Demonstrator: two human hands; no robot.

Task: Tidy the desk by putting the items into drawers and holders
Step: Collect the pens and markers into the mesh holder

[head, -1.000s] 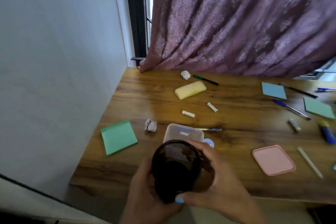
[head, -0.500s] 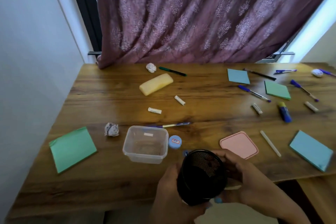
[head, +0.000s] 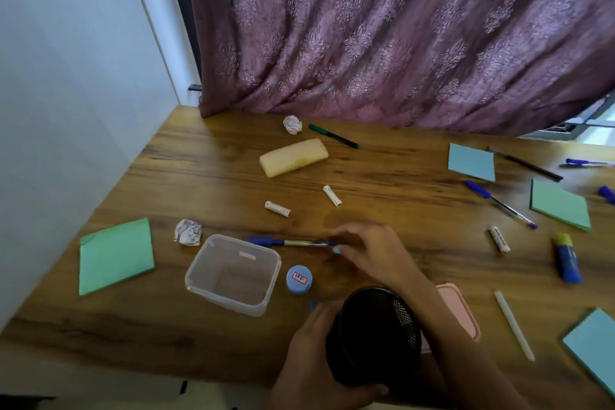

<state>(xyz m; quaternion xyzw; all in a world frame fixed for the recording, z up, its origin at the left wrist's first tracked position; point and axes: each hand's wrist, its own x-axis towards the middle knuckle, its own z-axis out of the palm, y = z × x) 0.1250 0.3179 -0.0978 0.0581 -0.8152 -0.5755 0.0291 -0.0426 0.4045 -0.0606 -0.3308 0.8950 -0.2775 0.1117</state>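
Pen (head: pixel 293 242): lies flat on the desk (head: pixel 399 183), just behind the clear container (head: pixel 233 275), blue cap pointing left, tip end under the right hand's fingertips.
Pen look: slim, blue cap, clear or pale barrel; print too blurred to read.
Pen handling: light and stiff, likely smooth and prone to rolling; best pinched at mid-barrel or near the tip end, then tipped upright for dropping in.
Right hand (head: pixel 372 255): reaches forward over the desk, fingers curled down onto the pen's right end; touching, but a closed pinch cannot be confirmed through the blur.
Left hand (head: pixel 316 366): wraps around the near side of the mesh holder, thumb under its lower edge, holding it tilted with the mouth facing forward.
Mesh holder (head: pixel 372 336): black wire mesh cup, near the desk's front edge, seemingly empty; light, rigid, easy to grip around the wall, open mouth wide enough for pens.
Step in hand: probably picking up the nearest pen for the holder.
Other pens: green pen (head: pixel 333 136) near the curtain, blue pen (head: pixel 499 203) well to the right; same light, rolling behaviour expected.
Progress: early by the look of it; sticky pads, crumpled paper and glue stick (head: pixel 567 258) not yet put away.
Risk: pen rolling away from the fingertips, or missing the tilted mouth.
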